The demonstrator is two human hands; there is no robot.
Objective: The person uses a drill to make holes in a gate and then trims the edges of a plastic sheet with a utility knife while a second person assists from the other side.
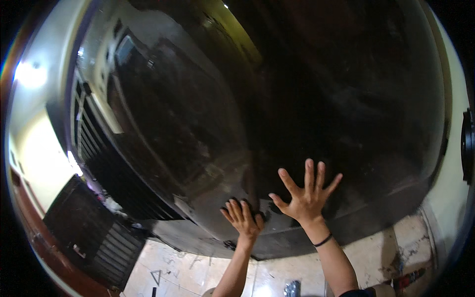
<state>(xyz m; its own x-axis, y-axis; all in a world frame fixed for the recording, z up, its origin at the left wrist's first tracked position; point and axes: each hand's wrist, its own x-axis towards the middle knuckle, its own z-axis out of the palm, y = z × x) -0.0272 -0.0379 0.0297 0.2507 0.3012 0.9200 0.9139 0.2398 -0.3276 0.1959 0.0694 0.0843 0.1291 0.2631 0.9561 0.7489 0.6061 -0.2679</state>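
Note:
A large, dark, glossy panel [316,99] fills most of the view, with light patches and blurred reflections across it. My left hand [243,218] lies against its lower part, palm toward the surface and fingers stretched out close together. Beside it to the right, my right hand [308,198] is spread wide, also palm to the panel, with a thin black band [323,240] around the wrist. Nothing shows in either hand. Both palms are hidden, so how firmly they touch cannot be told.
Pale floor tiles [198,267] run below the panel; a crumpled clear plastic thing [292,288] lies there. Dark bars [91,128] and a dark slatted piece [99,237] stand at left. A red and black object [410,278] sits lower right, near the pale wall [448,208].

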